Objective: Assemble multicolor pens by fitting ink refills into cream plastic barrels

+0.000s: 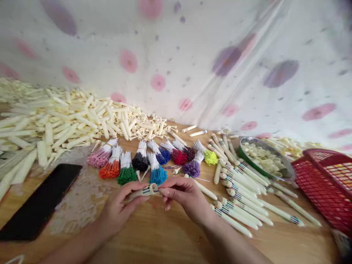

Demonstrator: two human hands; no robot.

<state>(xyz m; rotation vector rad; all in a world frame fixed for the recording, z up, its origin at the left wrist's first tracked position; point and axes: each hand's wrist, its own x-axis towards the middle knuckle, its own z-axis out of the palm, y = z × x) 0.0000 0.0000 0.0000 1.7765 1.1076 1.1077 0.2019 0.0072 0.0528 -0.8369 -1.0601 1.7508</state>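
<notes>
In my left hand (122,203) is a cream multicolour pen barrel (145,191), lying almost level, with dark stripes in slots near its open right end. The fingers and thumb of my right hand (183,194) are pinched at that end on a thin, blue-looking pen refill, mostly hidden. Just beyond my hands stand bundles of thin white refills with coloured ends, among them a light blue bundle (157,172), a green bundle (126,172) and a purple bundle (194,167). Striped pen barrels (242,198) lie in rows on the right.
A large heap of cream barrels and small parts (68,117) fills the back left. A black phone (41,201) lies at the left, beside clear plastic pieces (79,209). To the right are a green-rimmed bowl (249,158) of small cream parts and a red basket (324,190). A patterned sheet (176,55) hangs behind.
</notes>
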